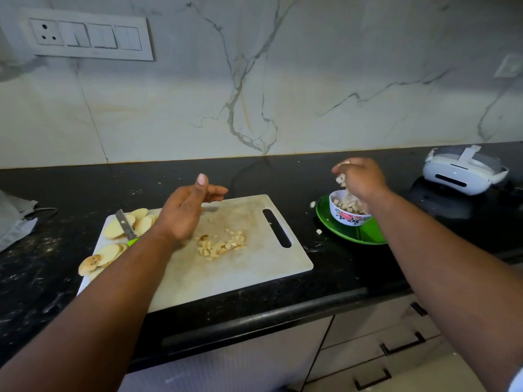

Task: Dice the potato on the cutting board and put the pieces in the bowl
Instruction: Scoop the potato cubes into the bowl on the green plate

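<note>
Drawers [396, 343] sat lower right, beneath a black counter [339, 171] and marble wall [311, 80]. Mid-frame, the left hand [186, 210] hovered relaxed, holding nothing, over the cutting board [254, 267] with potato cubes [220, 244]. Right of center, the right hand [360, 179] pinched cubes above the bowl [349, 217].

Veined marble wall [311, 80], black counter [353, 267], perhaps beige drawers [376, 343]

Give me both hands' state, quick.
Left hand: open, holding nothing, above the white plastic cutting board.
Right hand: pinching pale diced potato pieces over the floral white bowl.
</note>
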### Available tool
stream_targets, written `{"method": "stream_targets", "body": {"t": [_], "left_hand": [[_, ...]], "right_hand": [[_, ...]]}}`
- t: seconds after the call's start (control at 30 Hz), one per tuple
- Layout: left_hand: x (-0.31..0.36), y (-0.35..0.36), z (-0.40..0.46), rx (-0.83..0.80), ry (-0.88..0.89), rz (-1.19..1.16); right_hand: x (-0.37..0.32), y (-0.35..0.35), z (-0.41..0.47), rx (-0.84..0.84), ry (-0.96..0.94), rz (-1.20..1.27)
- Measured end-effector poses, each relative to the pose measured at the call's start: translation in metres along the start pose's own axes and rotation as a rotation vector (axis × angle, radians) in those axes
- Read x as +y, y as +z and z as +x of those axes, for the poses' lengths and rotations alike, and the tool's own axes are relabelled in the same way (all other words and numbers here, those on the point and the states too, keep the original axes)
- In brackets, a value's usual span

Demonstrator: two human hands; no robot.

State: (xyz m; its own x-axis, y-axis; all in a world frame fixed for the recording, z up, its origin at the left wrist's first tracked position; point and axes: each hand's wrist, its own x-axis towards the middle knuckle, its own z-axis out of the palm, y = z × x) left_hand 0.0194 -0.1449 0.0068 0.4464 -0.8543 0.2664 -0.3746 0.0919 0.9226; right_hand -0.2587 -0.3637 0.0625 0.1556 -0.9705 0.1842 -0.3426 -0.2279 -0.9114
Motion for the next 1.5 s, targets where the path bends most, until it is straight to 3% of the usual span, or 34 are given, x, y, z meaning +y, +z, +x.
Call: {"method": "stream_targets", "body": {"t": [0.43, 0.63, 0.73, 0.83, 0.9, 1.0, 1.17, 1.23, 1.37, 1.5], "left_hand": [[0.006, 0.001, -0.005, -0.008, 0.001, 0.001], [0.007, 0.000, -0.003, 0.041, 0.002, -0.085], [0.006, -0.004, -0.001, 0.117, -0.021, -0.144], [0.004, -0.011, 0.002, 0.198, -0.089, -0.191], [0.003, -0.016, 0.004, 0.250, -0.141, -0.258], [0.002, -0.020, 0.006, 0.257, -0.220, -0.327], [0.000, -0.019, 0.008, 0.241, -0.241, -0.337], [0.002, -0.014, 0.010, 0.224, -0.238, -0.333], [0.000, -0.019, 0.012, 0.231, -0.218, -0.345], [0.001, -0.019, 0.008, 0.209, -0.186, -0.336]], "right_hand": [[0.015, 0.005, -0.007, -0.001, -0.069, -0.193], [-0.019, 0.015, -0.032, 0.102, -0.277, -0.044], [-0.039, 0.057, -0.070, -0.115, -0.307, 0.020], [-0.043, 0.108, -0.124, -0.475, -0.405, -0.227], [-0.042, 0.142, -0.151, -0.587, -0.565, -0.426], [-0.045, 0.181, -0.170, -0.608, -0.756, -0.568], [-0.045, 0.188, -0.165, -0.592, -0.813, -0.614], [-0.039, 0.173, -0.152, -0.572, -0.754, -0.649], [-0.045, 0.167, -0.126, -0.534, -0.566, -0.438], [-0.044, 0.185, -0.119, -0.679, -0.557, -0.512]]}}
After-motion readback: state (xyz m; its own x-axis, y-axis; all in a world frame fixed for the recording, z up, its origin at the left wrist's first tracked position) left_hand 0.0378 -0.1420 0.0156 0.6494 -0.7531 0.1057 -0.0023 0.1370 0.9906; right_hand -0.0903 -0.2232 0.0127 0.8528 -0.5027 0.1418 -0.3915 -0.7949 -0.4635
